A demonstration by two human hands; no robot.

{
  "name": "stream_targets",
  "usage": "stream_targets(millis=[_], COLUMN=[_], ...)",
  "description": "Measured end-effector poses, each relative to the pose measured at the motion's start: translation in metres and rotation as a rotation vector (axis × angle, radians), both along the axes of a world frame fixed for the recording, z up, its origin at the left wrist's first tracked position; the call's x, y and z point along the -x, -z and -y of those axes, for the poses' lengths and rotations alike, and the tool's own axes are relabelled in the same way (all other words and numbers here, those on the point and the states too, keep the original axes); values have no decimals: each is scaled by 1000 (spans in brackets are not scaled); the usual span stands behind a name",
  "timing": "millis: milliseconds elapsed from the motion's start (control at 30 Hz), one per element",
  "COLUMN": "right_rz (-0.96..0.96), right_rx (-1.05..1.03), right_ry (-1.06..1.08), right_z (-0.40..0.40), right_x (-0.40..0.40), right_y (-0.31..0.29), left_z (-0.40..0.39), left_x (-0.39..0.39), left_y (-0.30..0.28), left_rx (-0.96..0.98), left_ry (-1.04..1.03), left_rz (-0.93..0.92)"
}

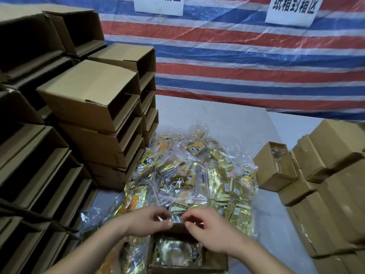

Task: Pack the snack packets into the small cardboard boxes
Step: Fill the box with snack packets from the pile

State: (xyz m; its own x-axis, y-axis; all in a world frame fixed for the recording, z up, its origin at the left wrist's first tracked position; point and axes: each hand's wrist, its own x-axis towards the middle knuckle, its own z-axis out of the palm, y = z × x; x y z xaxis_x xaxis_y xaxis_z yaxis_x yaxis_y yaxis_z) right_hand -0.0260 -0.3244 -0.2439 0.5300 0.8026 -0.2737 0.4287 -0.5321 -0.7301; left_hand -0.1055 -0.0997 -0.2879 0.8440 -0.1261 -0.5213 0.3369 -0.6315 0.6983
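A small open cardboard box (217, 263) sits at the bottom centre with a bag of gold snack packets (177, 252) lying inside. My left hand (150, 220) and my right hand (207, 228) meet over the box's far edge. Thumbs and curled forefingers of both pinch the clear plastic of a snack packet bag (177, 218) between them. Beyond the hands, a heap of gold and orange snack packets in clear zip bags (189, 175) covers the white table (217, 115).
Tall stacks of empty open-sided cardboard boxes (88, 99) fill the left side. Stacked closed boxes (331, 175) stand at the right, with one open small box (274, 165) beside them. A red, white and blue striped tarp (246, 56) with paper signs hangs behind.
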Motion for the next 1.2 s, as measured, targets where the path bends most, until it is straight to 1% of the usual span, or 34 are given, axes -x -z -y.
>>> stream_targets(millis=[33, 100, 200, 300, 367, 500, 633, 767, 900, 1100, 1200], right_rz=[24, 9, -13, 39, 71, 104, 111, 97, 45, -24, -52], right_rx=[-36, -83, -79, -82, -89, -110, -63, -18, -5, -15, -17], right_ry=[57, 152, 225, 276, 316, 392, 418, 397, 398, 421, 423], right_z=[3, 7, 8, 3, 0, 3, 15, 27, 32, 32, 28], right_x=[-4, -14, -30, -51, -65, -89, -99, -101, -100, -99, -97], right_y=[3, 9, 13, 14, 13, 13, 14, 13, 12, 15, 14], left_z=[-1, -2, 4, 15, 25, 37, 41, 45, 42, 49, 51], left_x=[-4, -18, -53, -101, -131, -177, -198, -202, -202, -205, -197], left_y=[-4, -15, -23, -12, -1, 24, 43, 54, 56, 48, 48], left_rx=[-13, 7, -24, -158, -256, -412, -487, -560, -564, -604, -592], left_ry=[22, 7, -140, -288, -337, -394, -358, -339, -319, -245, -295], left_rz=[-10, 7, 122, 212, 191, 74, -34, -89, -135, -127, -111])
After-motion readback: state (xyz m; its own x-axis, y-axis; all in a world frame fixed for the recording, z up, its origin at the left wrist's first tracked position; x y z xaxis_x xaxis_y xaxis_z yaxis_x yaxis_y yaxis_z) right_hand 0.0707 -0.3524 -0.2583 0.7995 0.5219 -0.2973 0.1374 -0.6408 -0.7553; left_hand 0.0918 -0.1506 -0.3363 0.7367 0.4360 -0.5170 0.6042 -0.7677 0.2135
